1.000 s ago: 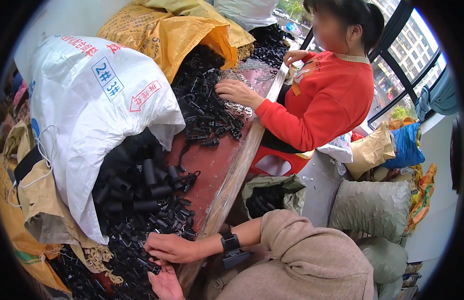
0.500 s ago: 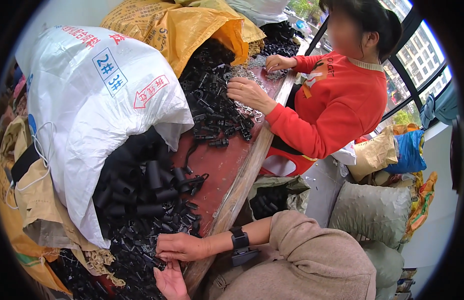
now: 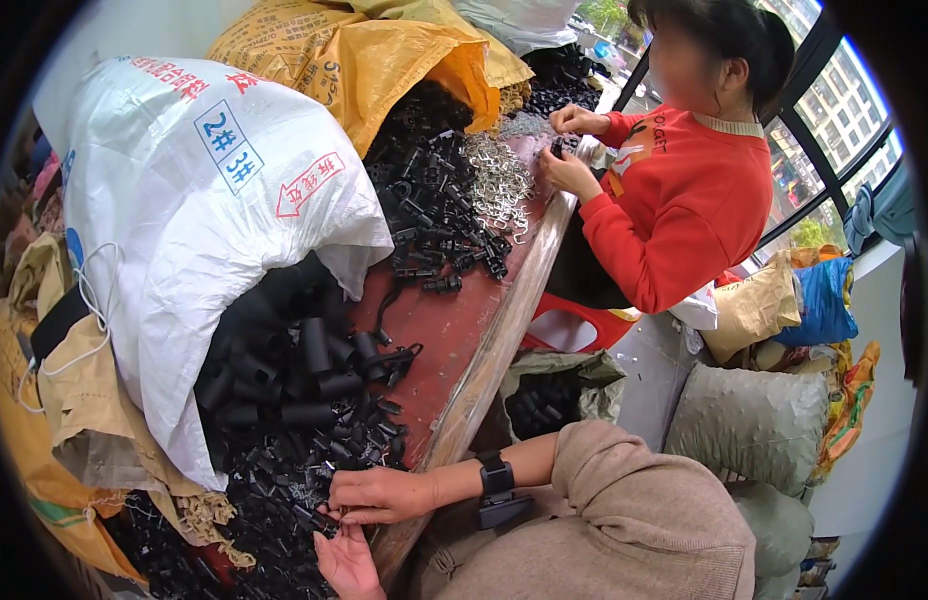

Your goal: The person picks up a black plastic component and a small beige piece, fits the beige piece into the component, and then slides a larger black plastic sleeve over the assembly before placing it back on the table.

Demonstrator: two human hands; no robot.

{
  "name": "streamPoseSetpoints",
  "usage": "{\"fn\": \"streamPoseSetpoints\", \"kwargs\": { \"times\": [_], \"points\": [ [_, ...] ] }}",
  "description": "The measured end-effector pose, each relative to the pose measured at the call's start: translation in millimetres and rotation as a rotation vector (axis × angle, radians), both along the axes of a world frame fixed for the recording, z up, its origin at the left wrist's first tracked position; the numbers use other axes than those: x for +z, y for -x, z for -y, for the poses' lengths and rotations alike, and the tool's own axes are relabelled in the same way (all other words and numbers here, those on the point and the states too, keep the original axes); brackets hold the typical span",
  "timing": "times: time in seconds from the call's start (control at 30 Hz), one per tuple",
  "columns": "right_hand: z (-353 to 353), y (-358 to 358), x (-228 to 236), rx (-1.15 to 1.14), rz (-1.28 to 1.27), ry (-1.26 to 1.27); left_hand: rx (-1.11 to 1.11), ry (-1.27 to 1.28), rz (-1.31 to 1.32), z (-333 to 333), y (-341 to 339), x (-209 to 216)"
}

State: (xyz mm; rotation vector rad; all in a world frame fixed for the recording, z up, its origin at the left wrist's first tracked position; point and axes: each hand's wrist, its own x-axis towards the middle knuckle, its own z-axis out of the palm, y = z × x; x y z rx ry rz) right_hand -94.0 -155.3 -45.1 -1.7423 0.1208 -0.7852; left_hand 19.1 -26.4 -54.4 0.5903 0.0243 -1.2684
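Note:
My right hand [image 3: 379,494], with a dark strapped device [image 3: 498,484] on its wrist, is bent over a heap of small black plastic parts [image 3: 294,460]. Just below it, my left hand [image 3: 346,562] is turned partly palm up, its fingertips meeting those of the right. Between the two sets of fingers shows a small black plastic part [image 3: 330,514], which both hands pinch; its exact shape is mostly hidden. Larger black tubes [image 3: 314,345] spill from a white woven sack [image 3: 224,190] beyond the small parts.
The red tabletop [image 3: 429,325] ends in a wooden edge [image 3: 489,370]. Across it, a person in a red sweater [image 3: 684,200] handles small pieces beside metal links [image 3: 499,185] and black fittings [image 3: 419,200] from a yellow sack [image 3: 409,65]. Filled sacks [image 3: 749,420] stand on the floor.
My hands stay together at the heap, shifting slightly right in the picture. The other person's hands have drawn back from the metal links toward their body, now with a small dark piece.

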Motion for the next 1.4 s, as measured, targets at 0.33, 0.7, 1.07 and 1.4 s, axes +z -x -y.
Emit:
{"fn": "streamPoseSetpoints", "kwargs": {
  "times": [0.33, 0.7, 1.07, 1.4],
  "points": [
    [27, 53, 15, -0.112, -0.201, 0.026, 0.001, -0.041, -0.027, 2, 15, 5],
    [120, 312, 48, -1.054, -0.427, -0.216, -0.202, -0.146, 0.122, 4, 27, 16],
    [100, 272, 14, -0.87, -0.344, -0.309, -0.266, -0.174, 0.056, 11, 40, 6],
    [45, 97, 40, 0.02, -0.223, -0.258, -0.346, -0.175, 0.165, 14, 40, 14]
  ]
}}
